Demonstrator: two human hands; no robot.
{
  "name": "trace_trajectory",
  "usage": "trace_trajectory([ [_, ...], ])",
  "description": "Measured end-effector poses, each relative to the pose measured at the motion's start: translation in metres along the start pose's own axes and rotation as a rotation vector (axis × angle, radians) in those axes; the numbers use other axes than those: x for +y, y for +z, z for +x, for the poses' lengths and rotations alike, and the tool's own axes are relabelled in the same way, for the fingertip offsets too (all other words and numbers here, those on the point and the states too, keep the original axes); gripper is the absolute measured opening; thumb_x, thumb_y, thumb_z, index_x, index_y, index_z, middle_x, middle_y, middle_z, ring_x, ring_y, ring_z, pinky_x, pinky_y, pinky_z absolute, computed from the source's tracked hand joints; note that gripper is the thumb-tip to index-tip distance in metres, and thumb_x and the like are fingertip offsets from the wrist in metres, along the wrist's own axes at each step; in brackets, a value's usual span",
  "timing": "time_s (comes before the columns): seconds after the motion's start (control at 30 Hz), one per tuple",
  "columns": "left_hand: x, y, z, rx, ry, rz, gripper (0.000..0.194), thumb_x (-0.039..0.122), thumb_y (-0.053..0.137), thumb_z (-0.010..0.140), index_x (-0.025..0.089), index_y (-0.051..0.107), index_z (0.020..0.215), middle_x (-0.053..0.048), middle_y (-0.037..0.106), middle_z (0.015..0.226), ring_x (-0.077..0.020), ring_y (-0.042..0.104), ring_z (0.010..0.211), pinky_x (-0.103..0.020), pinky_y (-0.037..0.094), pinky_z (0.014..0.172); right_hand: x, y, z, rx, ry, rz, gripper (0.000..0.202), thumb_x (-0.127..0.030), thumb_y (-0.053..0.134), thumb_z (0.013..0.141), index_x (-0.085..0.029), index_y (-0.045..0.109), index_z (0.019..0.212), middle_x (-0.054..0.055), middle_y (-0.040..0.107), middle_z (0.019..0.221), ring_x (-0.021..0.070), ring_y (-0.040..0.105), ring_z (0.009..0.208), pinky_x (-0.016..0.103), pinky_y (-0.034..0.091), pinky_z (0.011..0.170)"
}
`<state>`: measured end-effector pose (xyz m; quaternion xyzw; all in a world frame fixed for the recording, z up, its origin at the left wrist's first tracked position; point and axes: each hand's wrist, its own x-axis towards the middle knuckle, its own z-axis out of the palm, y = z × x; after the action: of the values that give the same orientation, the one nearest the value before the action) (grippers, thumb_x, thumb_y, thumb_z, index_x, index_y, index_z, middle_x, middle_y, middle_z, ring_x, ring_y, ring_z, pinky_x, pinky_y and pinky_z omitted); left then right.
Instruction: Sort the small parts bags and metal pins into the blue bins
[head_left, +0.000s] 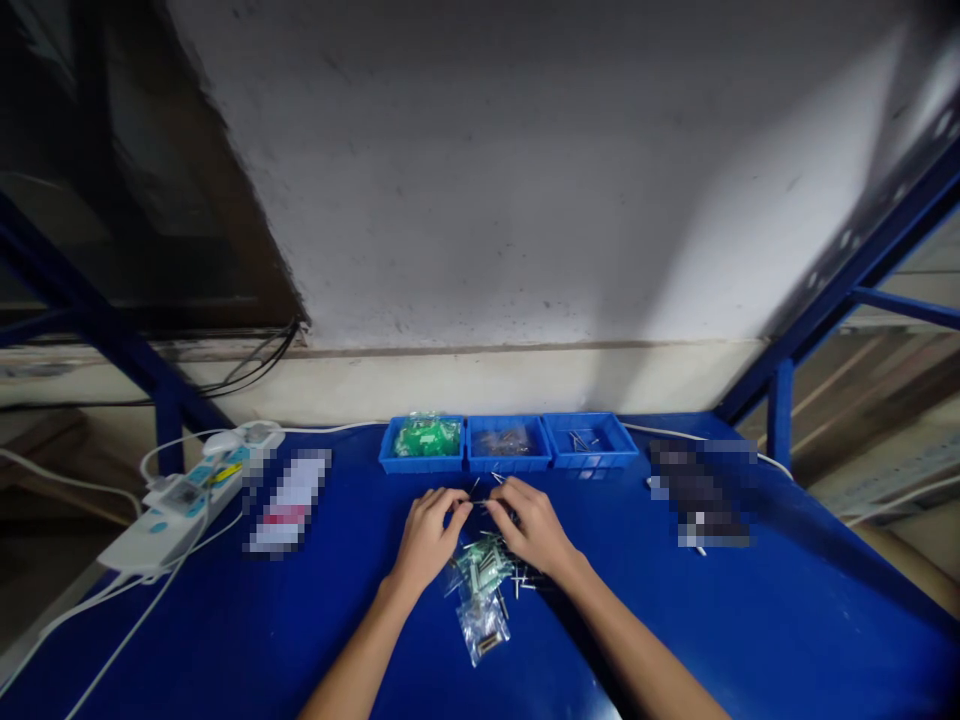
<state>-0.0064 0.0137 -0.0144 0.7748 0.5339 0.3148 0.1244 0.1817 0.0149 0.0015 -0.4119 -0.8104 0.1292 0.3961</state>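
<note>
My left hand (431,530) is closed, its thumb and fingertips pinched around a thin metal rod (475,486). Facing it, a short distance away, my right hand (531,520) is also closed, with small metal pieces (498,478) at its fingertips. Below and between the hands lie green-tinted plastic packets (484,566) and loose metal rods (517,582). Nearer to me is a clear bag (482,632) with brownish pieces inside. Some of the pile under my right hand is hidden.
Three blue bins stand at the back: one with green packets (427,438), one with clear bags (504,442), one with a few metal rods (581,440). A power strip (161,525) with cables lies left; two blurred flat objects flank the work area.
</note>
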Motion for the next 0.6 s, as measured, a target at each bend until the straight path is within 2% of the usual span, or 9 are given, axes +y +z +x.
trace_trajectory([
  [0.1,-0.001,0.003,0.007,-0.002,-0.074,0.125,0.02,0.037,0.049,0.086,0.024,0.062,0.093,-0.004,0.065,0.087,-0.0217,0.057,0.086,-0.035,0.04,0.076,0.019,-0.015,0.007,0.267,0.085,-0.044,0.019,-0.029,0.043,0.091,-0.019,0.057,0.082,0.003,0.058,0.072,0.0137,0.054,0.065,0.025,0.042,0.065],
  [0.2,0.002,0.009,0.016,-0.042,-0.104,0.219,0.017,0.037,0.057,0.081,0.025,0.062,0.092,-0.004,0.064,0.092,-0.0246,0.055,0.09,-0.038,0.038,0.077,0.048,-0.034,0.016,0.578,0.268,-0.176,0.025,-0.035,0.042,0.09,-0.016,0.059,0.09,0.004,0.06,0.072,0.0141,0.053,0.062,0.026,0.042,0.065],
  [0.27,0.005,0.017,0.021,-0.051,-0.122,0.262,0.012,0.032,0.059,0.08,0.025,0.063,0.089,-0.005,0.062,0.092,-0.0262,0.054,0.091,-0.04,0.037,0.078,0.065,-0.042,0.016,0.633,0.41,-0.284,0.033,-0.04,0.043,0.089,-0.014,0.059,0.099,0.004,0.06,0.071,0.0156,0.054,0.061,0.027,0.041,0.062],
  [0.33,0.009,0.025,0.023,-0.039,-0.137,0.295,0.007,0.024,0.056,0.081,0.024,0.063,0.083,-0.005,0.061,0.09,-0.0263,0.053,0.091,-0.04,0.036,0.078,0.076,-0.043,0.012,0.596,0.505,-0.346,0.038,-0.042,0.043,0.087,-0.013,0.058,0.105,0.005,0.061,0.071,0.0172,0.055,0.061,0.027,0.04,0.059],
  [0.4,0.011,0.031,0.023,-0.022,-0.131,0.308,0.011,0.018,0.052,0.083,0.023,0.061,0.08,-0.005,0.06,0.088,-0.0254,0.053,0.09,-0.039,0.035,0.077,0.075,-0.036,0.005,0.519,0.514,-0.328,0.037,-0.041,0.043,0.088,-0.012,0.059,0.104,0.005,0.061,0.069,0.0176,0.056,0.061,0.027,0.04,0.059],
  [0.5,0.011,0.032,0.02,-0.028,-0.096,0.251,0.014,0.015,0.047,0.085,0.022,0.058,0.079,-0.004,0.061,0.086,-0.0237,0.053,0.088,-0.038,0.035,0.077,0.057,-0.017,-0.003,0.317,0.375,-0.2,0.027,-0.035,0.043,0.089,-0.016,0.06,0.096,0.004,0.062,0.072,0.0166,0.058,0.063,0.027,0.042,0.063],
  [0.6,0.008,0.024,0.016,-0.065,-0.02,0.071,0.015,0.019,0.043,0.089,0.021,0.055,0.081,-0.002,0.063,0.085,-0.0209,0.053,0.084,-0.035,0.038,0.075,0.033,0.001,-0.003,0.064,0.167,-0.088,0.019,-0.029,0.045,0.089,-0.019,0.06,0.096,0.005,0.062,0.083,0.016,0.058,0.071,0.026,0.044,0.067],
])
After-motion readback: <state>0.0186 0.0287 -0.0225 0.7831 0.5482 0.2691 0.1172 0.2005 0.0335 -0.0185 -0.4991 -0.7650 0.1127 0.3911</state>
